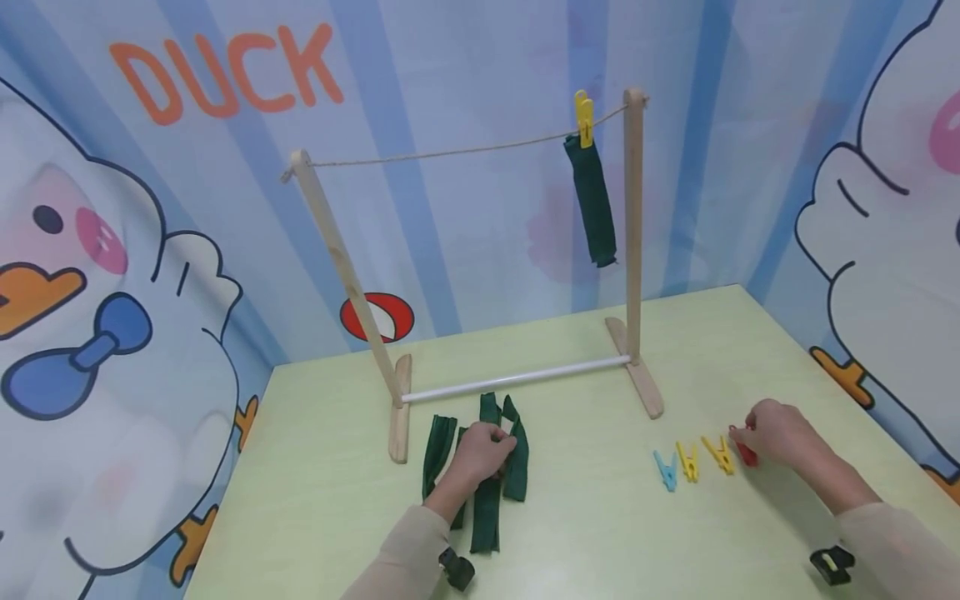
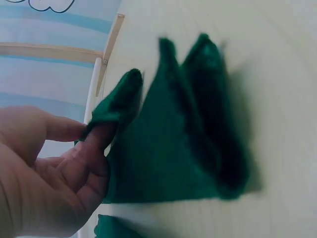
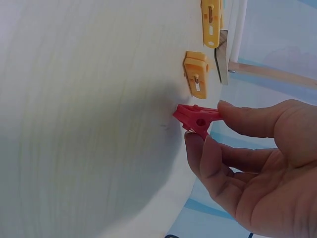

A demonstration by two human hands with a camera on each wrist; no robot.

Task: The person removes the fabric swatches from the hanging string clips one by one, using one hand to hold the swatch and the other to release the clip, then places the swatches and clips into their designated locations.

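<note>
My left hand [image 1: 483, 454] is over several dark green cloth strips [image 1: 486, 521] on the table; in the left wrist view its thumb and fingers pinch the edge of a green cloth [image 2: 121, 99]. At the right, my right hand [image 1: 783, 433] pinches a red clothespin [image 3: 193, 118] by its handle ends. Beside it lie two yellow clothespins [image 1: 718, 456] and a light blue one [image 1: 665, 472]. One green strip [image 1: 592, 200] hangs from the cord under a yellow clothespin [image 1: 584, 121], near the right post.
A wooden frame stands at the back of the table [image 1: 585, 433], with a left post [image 1: 345, 267], a right post [image 1: 633, 233], a cord [image 1: 450, 153] between their tops and a white rod [image 1: 517, 377] low down. Behind hangs a printed curtain [image 1: 480, 233] with ducks.
</note>
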